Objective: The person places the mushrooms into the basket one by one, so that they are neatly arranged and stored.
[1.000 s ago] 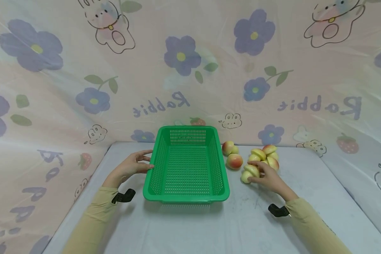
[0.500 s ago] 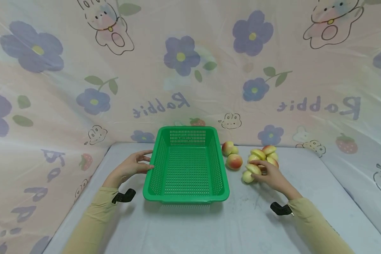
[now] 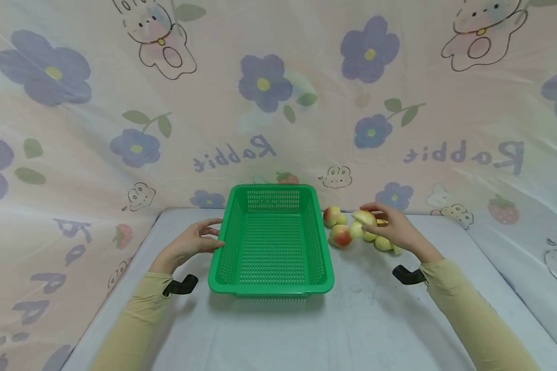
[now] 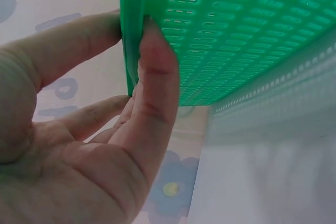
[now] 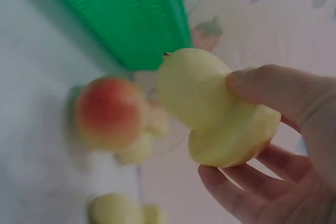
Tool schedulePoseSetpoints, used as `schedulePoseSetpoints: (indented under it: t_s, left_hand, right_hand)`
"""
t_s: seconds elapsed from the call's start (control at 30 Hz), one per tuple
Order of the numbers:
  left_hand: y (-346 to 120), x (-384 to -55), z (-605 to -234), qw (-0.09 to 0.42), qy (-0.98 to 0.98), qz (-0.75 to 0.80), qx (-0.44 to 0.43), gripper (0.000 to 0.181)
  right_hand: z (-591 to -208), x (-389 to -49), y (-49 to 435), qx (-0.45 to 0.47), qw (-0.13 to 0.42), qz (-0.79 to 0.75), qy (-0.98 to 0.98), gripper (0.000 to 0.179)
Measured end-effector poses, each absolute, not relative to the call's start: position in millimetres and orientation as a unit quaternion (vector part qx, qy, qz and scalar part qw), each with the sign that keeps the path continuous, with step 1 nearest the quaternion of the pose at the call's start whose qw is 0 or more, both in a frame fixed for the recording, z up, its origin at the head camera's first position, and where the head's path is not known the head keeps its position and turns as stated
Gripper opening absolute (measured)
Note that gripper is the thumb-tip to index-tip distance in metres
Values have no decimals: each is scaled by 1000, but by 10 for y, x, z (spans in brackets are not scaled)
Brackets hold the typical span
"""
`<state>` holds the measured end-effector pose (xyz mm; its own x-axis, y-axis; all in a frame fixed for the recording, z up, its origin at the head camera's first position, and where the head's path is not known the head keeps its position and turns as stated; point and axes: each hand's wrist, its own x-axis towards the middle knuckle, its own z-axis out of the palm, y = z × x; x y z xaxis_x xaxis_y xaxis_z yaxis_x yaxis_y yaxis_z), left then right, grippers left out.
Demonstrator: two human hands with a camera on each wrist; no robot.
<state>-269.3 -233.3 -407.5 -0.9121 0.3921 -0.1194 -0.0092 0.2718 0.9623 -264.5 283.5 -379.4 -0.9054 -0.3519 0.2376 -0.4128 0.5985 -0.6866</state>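
Since the earlier frame the right grip (image 3: 392, 226) has risen and moved toward the back of the counter (image 3: 260, 335), taking the two pale fruit pieces (image 5: 210, 111) with it. The left grip (image 3: 197, 239) and green basket (image 3: 271, 289) hold position.

Right grip: grasping the pieces, thumb above, fingertips beneath. Presumably this squeeze bears on both at once and keeps them together; cannot tell whether they are joined or merely touching. They hang over the fruit cluster (image 3: 383, 243), outside the basket and to its right.

Left grip: thumb and fingertips pinching the basket's left rim, likely to steady it. The basket stands mid-counter between the two hands, an arrangement that probably keeps its cavity within easy reach of either.

Materials: basket appears to be moulded plastic, rectangular, walls and floor pierced by rows of slots, rim smooth and rounded. Held pieces are cream-yellow and smooth; the upper is oval with a small dark tip, the lower flatter, faintly reddish underneath. A rounder red-and-yellow fruit (image 3: 340, 235) lies just beside the basket's right wall. Counter covering is pale, with faint marks; backdrop (image 3: 306, 139) is creased, flower-printed sheeting.
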Motion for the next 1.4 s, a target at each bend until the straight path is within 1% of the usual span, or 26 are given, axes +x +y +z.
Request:
schedulePoseSetpoints:
  t_s: [0.1, 0.23, 0.47, 0.7, 1.0, 1.13, 1.4]
  left_hand:
    - [-2331, -2703, -4068, 172, 779, 590, 127, 78]
    - [-2331, -2711, -4058, 173, 777, 591, 126, 77]
    - [-2339, -2687, -4055, 180, 781, 586, 123, 77]
    - [-2340, -2688, -4068, 186, 776, 589, 128, 76]
    - [-2354, -2691, -4042, 188, 778, 585, 129, 78]
    - [-2355, -2689, -4031, 188, 780, 583, 129, 78]
    - [-2340, -2662, -4027, 189, 777, 586, 129, 77]
  right_hand:
    - [-3647, -2724, 2718, 218, 26, 406, -887, 50]
    - [-3509, -2832, 2506, 245, 17, 411, -878, 50]
    - [-3437, -2971, 2092, 308, 9, 409, -859, 48]
    - [-3496, -3119, 1722, 333, -9, 429, -839, 46]
    - [-3554, -3260, 1296, 359, -38, 402, -841, 43]
    - [-3601, -3340, 1111, 371, -50, 384, -844, 44]
    - [-3780, -3414, 806, 383, -99, 376, -838, 45]
